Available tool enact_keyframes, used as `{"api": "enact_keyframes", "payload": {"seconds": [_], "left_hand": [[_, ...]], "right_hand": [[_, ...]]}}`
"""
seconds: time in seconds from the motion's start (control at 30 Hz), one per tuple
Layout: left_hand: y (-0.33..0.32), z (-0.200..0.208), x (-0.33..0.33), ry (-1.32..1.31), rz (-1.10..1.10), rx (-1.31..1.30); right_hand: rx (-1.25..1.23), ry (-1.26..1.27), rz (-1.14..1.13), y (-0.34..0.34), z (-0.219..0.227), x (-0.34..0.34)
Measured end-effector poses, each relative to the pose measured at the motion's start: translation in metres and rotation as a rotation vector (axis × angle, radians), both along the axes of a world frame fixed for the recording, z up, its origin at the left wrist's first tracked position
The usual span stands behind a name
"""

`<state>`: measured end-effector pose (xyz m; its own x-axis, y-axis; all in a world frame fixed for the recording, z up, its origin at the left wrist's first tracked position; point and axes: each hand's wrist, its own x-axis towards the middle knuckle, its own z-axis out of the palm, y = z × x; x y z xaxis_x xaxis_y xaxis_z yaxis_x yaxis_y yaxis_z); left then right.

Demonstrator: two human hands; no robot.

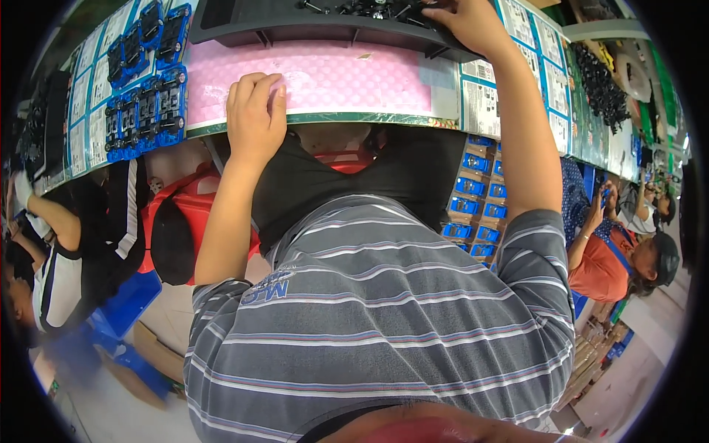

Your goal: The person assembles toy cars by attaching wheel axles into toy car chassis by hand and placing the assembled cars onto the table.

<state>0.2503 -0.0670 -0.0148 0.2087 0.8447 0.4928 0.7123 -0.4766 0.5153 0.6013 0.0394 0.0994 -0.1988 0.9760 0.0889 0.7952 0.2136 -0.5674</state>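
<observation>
My left hand [255, 118] rests on the pink bubble-textured mat [332, 77] near the table's front edge. Its fingers are loosely bent and apart, with nothing in them. At the top right, my right hand [473, 26] reaches over the rim of a long dark grey tray [295, 33]. Its visible fingers are stretched toward small black parts [377, 10] lying in the tray, and I see nothing held in them. The frame's upper edge cuts off part of this hand. Left of the mat stand several blue and black toy car chassis [148, 107] in rows.
Printed sheets [92, 96] cover the table at both sides. A divided box of blue pieces [473, 192] sits below the table edge, beside my right arm. Black parts [602, 85] are heaped farther right. A red stool [199, 199] stands at left. Co-workers sit at both sides.
</observation>
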Motion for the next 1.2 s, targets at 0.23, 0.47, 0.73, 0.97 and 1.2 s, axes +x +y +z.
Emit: {"api": "enact_keyframes", "payload": {"seconds": [0.23,0.47,0.73,0.97,1.2], "left_hand": [[-0.002,-0.005,0.011,0.152,0.071,0.073],[0.002,-0.007,0.016,0.192,0.074,0.097],[0.003,-0.005,0.02,0.225,0.045,0.159],[0.002,-0.004,0.026,0.238,0.051,0.138],[0.001,-0.007,0.026,0.267,0.082,0.125]], "right_hand": [[0.541,0.37,-0.355,-0.052,-0.018,0.057],[0.242,0.022,-0.816,-0.116,-0.09,0.122],[0.471,-0.233,-0.525,-0.127,-0.12,0.102],[0.434,-0.118,-0.532,-0.143,-0.112,0.104],[0.343,0.017,-0.56,-0.152,-0.101,0.124]]}}
